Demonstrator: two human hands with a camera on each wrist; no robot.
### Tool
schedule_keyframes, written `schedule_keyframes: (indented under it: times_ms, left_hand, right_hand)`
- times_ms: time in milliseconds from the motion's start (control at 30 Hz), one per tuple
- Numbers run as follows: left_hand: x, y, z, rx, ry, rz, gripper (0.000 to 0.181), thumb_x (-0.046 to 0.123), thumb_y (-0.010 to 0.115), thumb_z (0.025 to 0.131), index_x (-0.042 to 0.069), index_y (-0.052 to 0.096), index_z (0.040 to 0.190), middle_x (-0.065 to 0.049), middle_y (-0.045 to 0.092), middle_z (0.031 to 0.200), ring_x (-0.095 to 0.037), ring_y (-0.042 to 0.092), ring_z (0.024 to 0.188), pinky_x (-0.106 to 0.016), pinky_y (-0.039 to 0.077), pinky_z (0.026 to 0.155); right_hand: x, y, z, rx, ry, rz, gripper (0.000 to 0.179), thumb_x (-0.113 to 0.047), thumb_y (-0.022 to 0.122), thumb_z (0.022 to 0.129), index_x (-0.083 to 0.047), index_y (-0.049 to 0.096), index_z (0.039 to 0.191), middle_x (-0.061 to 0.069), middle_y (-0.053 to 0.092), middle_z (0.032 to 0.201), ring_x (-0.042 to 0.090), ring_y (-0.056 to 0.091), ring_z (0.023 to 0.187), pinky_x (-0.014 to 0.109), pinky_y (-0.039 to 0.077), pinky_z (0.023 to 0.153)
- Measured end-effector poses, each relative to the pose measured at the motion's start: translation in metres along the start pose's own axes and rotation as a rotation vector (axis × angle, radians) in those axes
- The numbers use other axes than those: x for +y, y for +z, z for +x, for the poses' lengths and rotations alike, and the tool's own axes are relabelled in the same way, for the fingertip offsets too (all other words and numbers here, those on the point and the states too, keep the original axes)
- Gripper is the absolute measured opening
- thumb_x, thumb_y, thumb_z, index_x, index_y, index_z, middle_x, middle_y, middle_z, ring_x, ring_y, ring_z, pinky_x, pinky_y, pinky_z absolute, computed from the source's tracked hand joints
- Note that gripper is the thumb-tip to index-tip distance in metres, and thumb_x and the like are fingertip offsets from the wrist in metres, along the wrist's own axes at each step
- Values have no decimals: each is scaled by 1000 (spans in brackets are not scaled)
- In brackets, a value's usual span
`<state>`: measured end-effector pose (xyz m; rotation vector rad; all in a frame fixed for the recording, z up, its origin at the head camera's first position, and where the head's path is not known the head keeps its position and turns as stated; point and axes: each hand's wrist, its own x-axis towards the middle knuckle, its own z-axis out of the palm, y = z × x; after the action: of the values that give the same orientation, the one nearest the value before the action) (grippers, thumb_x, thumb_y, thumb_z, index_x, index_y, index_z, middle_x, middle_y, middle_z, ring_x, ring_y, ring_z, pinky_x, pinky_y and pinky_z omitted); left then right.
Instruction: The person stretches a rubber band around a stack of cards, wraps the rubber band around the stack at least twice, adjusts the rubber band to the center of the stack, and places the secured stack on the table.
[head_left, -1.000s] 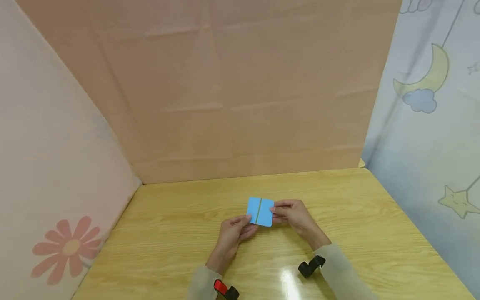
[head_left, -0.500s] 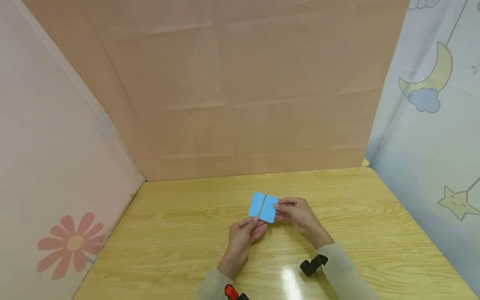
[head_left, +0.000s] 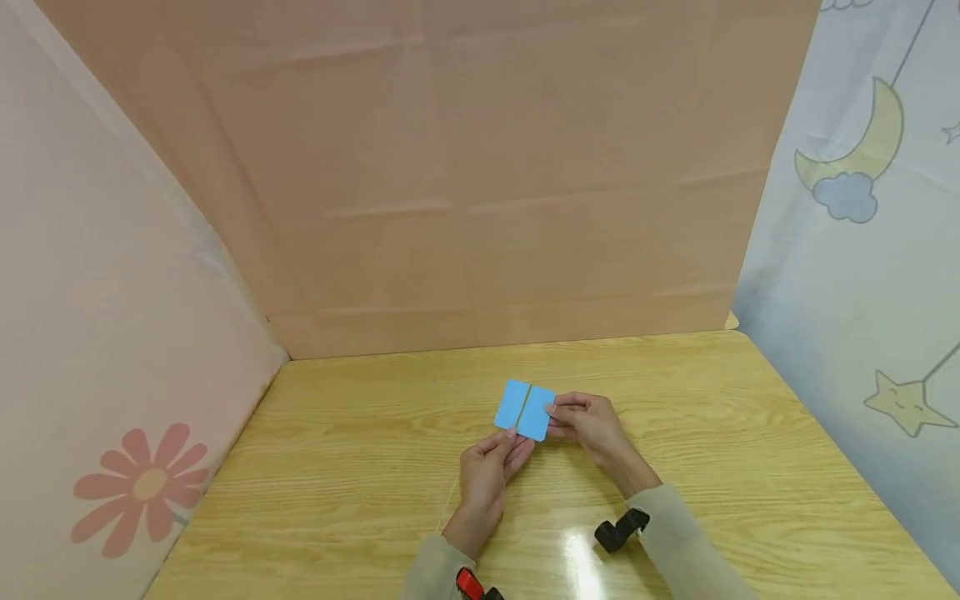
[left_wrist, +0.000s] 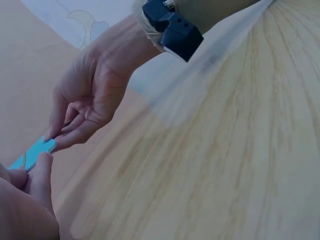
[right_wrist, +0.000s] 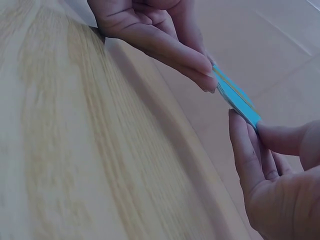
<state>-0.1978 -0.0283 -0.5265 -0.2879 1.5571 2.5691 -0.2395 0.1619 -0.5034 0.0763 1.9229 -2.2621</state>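
A thin, square stack of light blue cards [head_left: 509, 403] with rounded corners is held between both hands, tilted a little. A narrow yellowish-brown rubber band [head_left: 523, 406] runs across its middle. My left hand [head_left: 483, 477] pinches the near edge, its thumb right at the end of the band. At the right edge, my right hand [head_left: 597, 427] pinches the stack between thumb and fingers. From the right wrist view, the stack [right_wrist: 239, 101] shows edge-on with thin layers, held off the table. Only part of my left hand [left_wrist: 22, 212] shows in the left wrist view.
A wood-grain table [head_left: 337, 450] lies under both hands. Behind it hangs a brown sheet [head_left: 465, 192]. Cloth walls stand on both sides, the left with a flower [head_left: 142, 487] and the right with a moon [head_left: 862, 150]. Black wrist cameras sit on both sleeves.
My left hand has slid right along the stack's near edge, from the left corner to the band. The stack has turned slightly clockwise and risen a little in view. The right hand keeps its pinch.
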Motion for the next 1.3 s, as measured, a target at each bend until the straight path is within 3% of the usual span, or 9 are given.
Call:
schedule_keyframes:
  times_ms: [433,933,1300]
  left_hand:
    - [0,2,-2,-39,1,21,29,7,66,104,-15,67,122,-16,78,100,-22,80,97,-34,64,95]
    - [-6,4,-1,-28,20,0,25,6,67,102,-14,69,117,-13,78,96,-21,80,93,-34,64,93]
    - [-4,3,-2,-29,-8,-21,28,7,67,103,-14,68,121,-11,77,95,-19,80,92,-33,64,94]
  right_hand:
    - [-1,2,-1,6,4,26,30,1,66,101,14,58,126,3,74,89,15,77,80,30,67,79]
    - [-1,2,-2,29,-3,23,35,-1,66,102,17,56,130,2,75,90,13,77,80,27,67,78]
    - [0,8,-3,52,0,23,34,-1,69,100,16,58,127,3,75,88,13,77,79,28,67,78]
